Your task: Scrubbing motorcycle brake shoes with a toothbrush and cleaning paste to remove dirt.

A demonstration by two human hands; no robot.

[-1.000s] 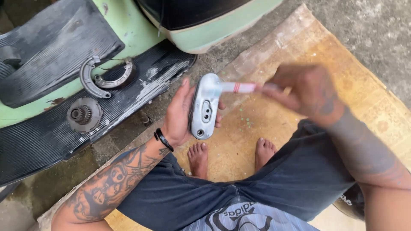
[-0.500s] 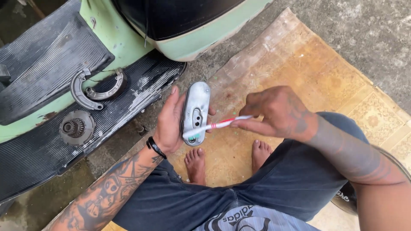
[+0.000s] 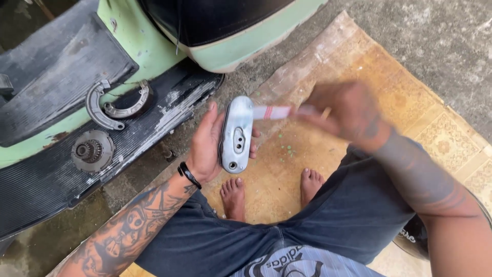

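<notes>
Left hand (image 3: 207, 149) fingers cradle the silver metal cover (image 3: 236, 134) above the mat (image 3: 410, 102), right hand (image 3: 344, 115) clenched on the toothbrush (image 3: 277, 112); hard scrubbing could knock the loosely held cover down onto bare toes.

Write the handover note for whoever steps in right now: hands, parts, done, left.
Left hand: holds the silver metal cover upright over the mat.
Right hand: grips a toothbrush, head at the cover's top end; blurred.
Brake shoes and round hub part lie on the scooter footboard.
Done: cannot tell how much is brushed.
Left: rest of the cover, judged by eye.
</notes>
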